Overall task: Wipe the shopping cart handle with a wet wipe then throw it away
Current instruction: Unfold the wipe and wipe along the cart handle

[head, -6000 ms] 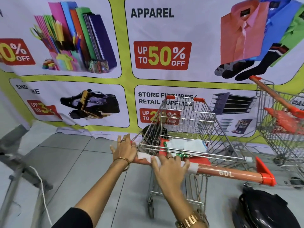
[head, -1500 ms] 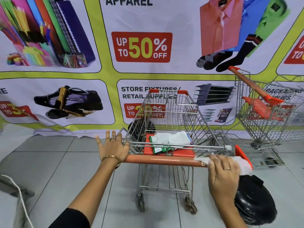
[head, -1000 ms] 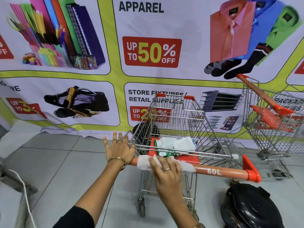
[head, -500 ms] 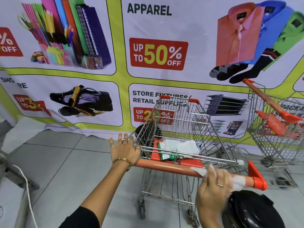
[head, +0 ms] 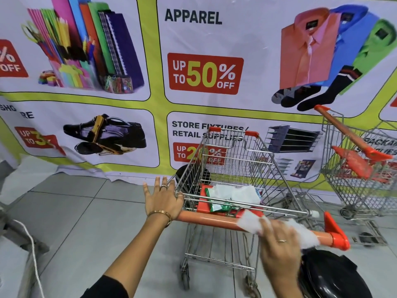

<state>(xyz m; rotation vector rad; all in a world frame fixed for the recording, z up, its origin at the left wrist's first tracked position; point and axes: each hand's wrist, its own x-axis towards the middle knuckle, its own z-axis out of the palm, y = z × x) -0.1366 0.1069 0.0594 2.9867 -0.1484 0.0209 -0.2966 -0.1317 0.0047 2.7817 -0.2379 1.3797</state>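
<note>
A small wire shopping cart stands in front of me with an orange handle (head: 210, 219) running left to right. My left hand (head: 164, 200) rests flat on the handle's left end, fingers spread. My right hand (head: 279, 244) presses a white wet wipe (head: 250, 222) onto the right half of the handle; the wipe sticks out on both sides of the hand. A green wipes packet (head: 219, 205) with loose white wipes lies on the cart's red seat flap.
A black lidded bin (head: 330, 276) sits on the floor at the lower right, just below the handle's end cap. A second cart (head: 361, 168) stands to the right. A large sales banner covers the wall behind. Grey metal legs and a white cord are at the left.
My right hand with the wipe swept along the handle to the left end, back toward the right end, and now sits slightly back left of there. My left hand stayed put.
</note>
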